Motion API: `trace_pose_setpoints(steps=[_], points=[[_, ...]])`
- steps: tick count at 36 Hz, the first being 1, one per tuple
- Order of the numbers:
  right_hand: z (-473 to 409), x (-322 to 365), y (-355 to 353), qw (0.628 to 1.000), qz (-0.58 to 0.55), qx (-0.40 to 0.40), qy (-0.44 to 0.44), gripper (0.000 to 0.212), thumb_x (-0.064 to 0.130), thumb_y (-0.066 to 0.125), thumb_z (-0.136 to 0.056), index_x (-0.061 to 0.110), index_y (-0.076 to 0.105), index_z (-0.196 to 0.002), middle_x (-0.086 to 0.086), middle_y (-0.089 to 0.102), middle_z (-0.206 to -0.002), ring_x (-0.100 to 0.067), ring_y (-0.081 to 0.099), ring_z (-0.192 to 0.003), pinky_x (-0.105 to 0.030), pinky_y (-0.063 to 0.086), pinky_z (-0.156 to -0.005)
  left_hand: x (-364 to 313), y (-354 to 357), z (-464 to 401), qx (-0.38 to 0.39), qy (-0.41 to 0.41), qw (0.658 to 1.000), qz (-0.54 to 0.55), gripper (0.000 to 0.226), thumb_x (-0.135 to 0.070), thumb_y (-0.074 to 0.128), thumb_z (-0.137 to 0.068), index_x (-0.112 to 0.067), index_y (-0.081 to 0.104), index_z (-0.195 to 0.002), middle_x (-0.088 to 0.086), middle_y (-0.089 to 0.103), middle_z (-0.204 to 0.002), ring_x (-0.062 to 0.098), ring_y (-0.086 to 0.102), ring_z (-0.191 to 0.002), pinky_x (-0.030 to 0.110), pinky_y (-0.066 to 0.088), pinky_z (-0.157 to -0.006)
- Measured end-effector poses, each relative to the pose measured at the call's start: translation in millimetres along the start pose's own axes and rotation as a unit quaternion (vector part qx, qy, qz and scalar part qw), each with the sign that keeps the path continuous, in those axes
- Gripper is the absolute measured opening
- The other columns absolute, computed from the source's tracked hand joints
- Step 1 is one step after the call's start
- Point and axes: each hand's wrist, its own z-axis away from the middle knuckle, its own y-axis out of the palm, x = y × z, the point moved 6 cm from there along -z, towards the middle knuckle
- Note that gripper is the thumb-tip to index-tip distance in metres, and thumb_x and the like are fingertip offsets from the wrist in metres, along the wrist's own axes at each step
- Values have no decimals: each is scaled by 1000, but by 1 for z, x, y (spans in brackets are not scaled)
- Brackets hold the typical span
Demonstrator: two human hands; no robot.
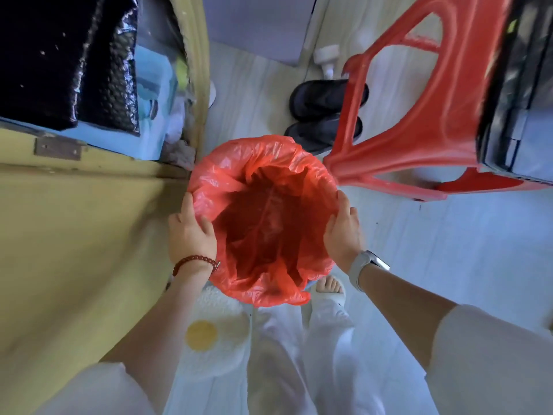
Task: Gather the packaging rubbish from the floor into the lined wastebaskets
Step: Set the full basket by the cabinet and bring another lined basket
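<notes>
while left hand point(191, 232) at 9 o'clock and right hand point(342, 229) at 3 o'clock grip the rim, red-lined wastebasket point(263, 175) looks empty; gathering not begun.

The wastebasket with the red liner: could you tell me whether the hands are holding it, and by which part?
Yes. The left hand and right hand grip the red-lined wastebasket at opposite sides of its rim, over the liner's folded edge.

Left hand point(191, 235), right hand point(342, 232) outstretched
</notes>
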Motion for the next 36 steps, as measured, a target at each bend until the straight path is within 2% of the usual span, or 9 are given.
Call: trace_pose_setpoints(steps=[2, 6, 9, 14, 20, 24, 27, 30, 36], points=[[20, -8, -21, 1000, -3, 2, 9, 55, 2, 30, -91, 23, 23, -141, -17, 45, -123, -41, 52, -102, -45, 43, -83, -12, -17, 15, -2, 21, 1000, 1, 45, -11, 49, -89, -13, 44, -135, 31, 53, -105, 44, 52, -95, 45, 39, -78], [67, -25, -70, 999, -33, -16, 30, 53, 2, 31, -90, 20, 29, -140, -14, 45, -129, -40, 51, -107, -43, 41, -89, -39, -45, 51, 27, 57, 998, 15, 42, -12, 47, -91, -13, 47, -132, 29, 56, -114, 44, 54, -101, 46, 42, -84], [105, -43, -107, 996, -50, -45, 63, 49, 3, 31, -90, 19, 34, -136, -11, 43, -130, -39, 53, -103, -43, 43, -85, -62, -62, 83, 62, 68, 996, 12, 42, -14, 44, -93, -17, 45, -135, 25, 57, -115, 42, 54, -102, 44, 42, -84], [172, -90, -169, 979, -94, -105, 145, 47, 2, 33, -90, 15, 38, -134, -16, 45, -126, -40, 54, -101, -39, 41, -81, -125, -90, 142, 108, 148, 983, 0, 41, -15, 44, -93, -20, 47, -134, 25, 57, -111, 42, 55, -99, 42, 42, -82], [242, -168, -223, 949, -167, -156, 216, 48, 6, 34, -89, 17, 35, -136, -14, 46, -131, -36, 51, -110, -37, 41, -87, -210, -95, 215, 159, 241, 957, -13, 42, -17, 43, -94, -26, 45, -135, 20, 55, -111, 40, 54, -101, 42, 44, -81], [290, -229, -246, 914, -234, -207, 257, 49, 5, 35, -89, 14, 35, -137, -18, 47, -130, -36, 51, -111, -37, 40, -88, -273, -80, 273, 199, 343, 916, -67, 43, -16, 42, -94, -25, 43, -136, 20, 55, -114, 38, 53, -105, 41, 43, -84], [327, -281, -255, 874, -293, -263, 286, 48, 7, 38, -85, 6, 41, -133, -21, 52, -123, -37, 52, -109, -38, 40, -91, -322, -62, 328, 220, 417, 876, -97, 43, -14, 42, -93, -23, 44, -135, 18, 54, -120, 37, 51, -109, 42, 42, -87], [362, -337, -260, 833, -344, -290, 322, 48, 4, 39, -86, 4, 41, -133, -20, 52, -127, -34, 50, -115, -37, 39, -96, -366, -39, 394, 234, 478, 836, -130, 43, -14, 42, -94, -24, 44, -136, 20, 54, -115, 38, 51, -107, 43, 42, -85], [426, -456, -267, 770, -404, -324, 374, 46, 2, 40, -86, 4, 42, -132, -20, 54, -124, -36, 51, -114, -41, 40, -95, -427, 24, 534, 240, 560, 766, -206, 43, -17, 41, -93, -27, 43, -135, 18, 54, -120, 38, 51, -110, 43, 42, -87]])
